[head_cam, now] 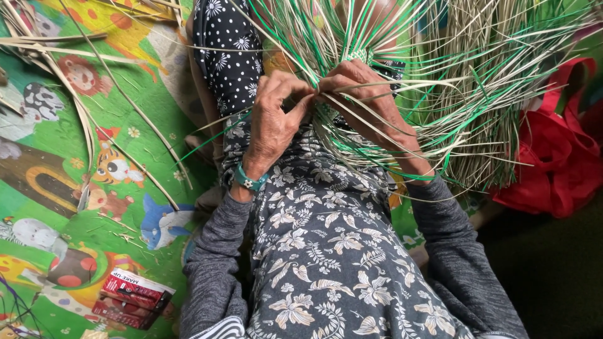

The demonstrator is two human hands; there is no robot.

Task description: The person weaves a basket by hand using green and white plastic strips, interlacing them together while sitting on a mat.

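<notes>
A half-woven piece of pale straw and green strips [370, 81] rests on my lap, its loose ends fanning out up and to the right. My left hand [276, 116], with a teal bracelet at the wrist, pinches strips at the weave's left edge. Right beside it, fingertips almost touching, my right hand [370, 100] grips several pale strips, and many strips cross over its back. I wear grey sleeves and a dark floral garment [326, 251].
A colourful animal-print mat [81, 188] covers the floor at left, with loose dry strips [88, 94] scattered on it. A small red and white box [132, 298] lies at the lower left. A red cloth bag [553, 157] sits at the right.
</notes>
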